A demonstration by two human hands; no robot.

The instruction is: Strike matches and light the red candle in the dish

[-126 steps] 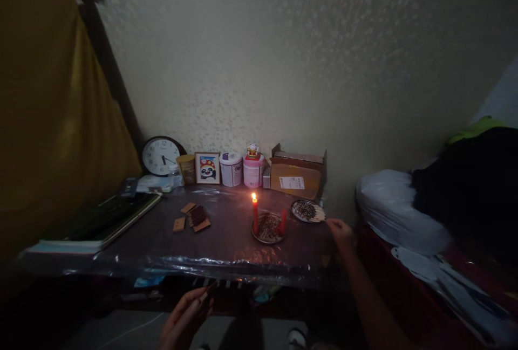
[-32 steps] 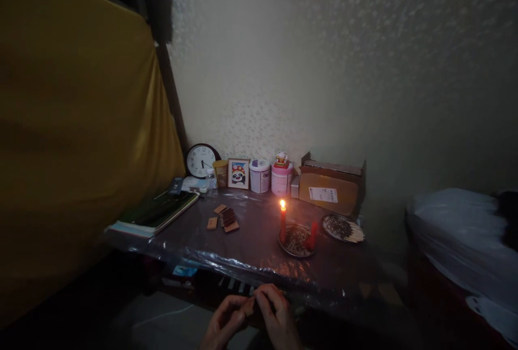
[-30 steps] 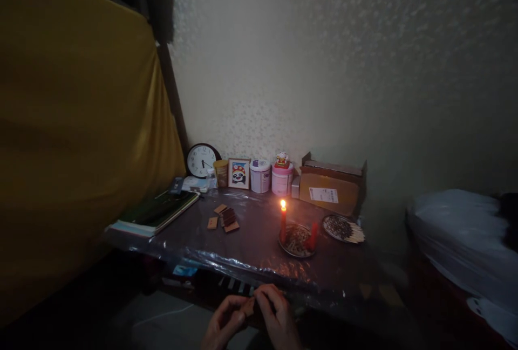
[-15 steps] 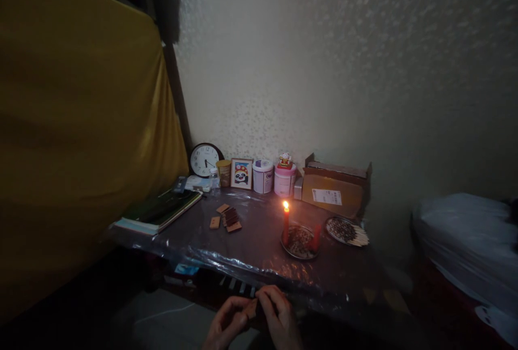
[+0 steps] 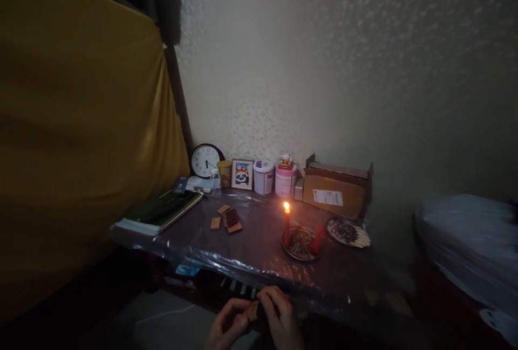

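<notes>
Low in the view, before the table's front edge, my left hand (image 5: 227, 324) is closed around a small tan matchbox (image 5: 253, 311). My right hand (image 5: 280, 317) has its fingers curled at the right end of the same box, gripping it there; its fingertips are partly hidden in the dim light. Beyond my hands, several matchboxes with dark brown sides (image 5: 231, 217) lie loosely piled on the table. A lit red candle (image 5: 287, 227) stands in a round metal dish (image 5: 297, 258), beside a second, shorter red candle (image 5: 317, 238) with no flame.
To the right, another dish (image 5: 341, 230) holds dark-tipped matchsticks (image 5: 360, 237). A cardboard box (image 5: 332, 191), tins (image 5: 264, 177), a panda picture (image 5: 242, 173) and a clock (image 5: 206, 160) line the wall. Books (image 5: 159, 212) lie left. Clear plastic covers the table (image 5: 251, 247).
Both hands stay nearly in place around the matchbox, with only a slight shift in the fingers. The whole view has moved a little; the things on the table are unchanged.
</notes>
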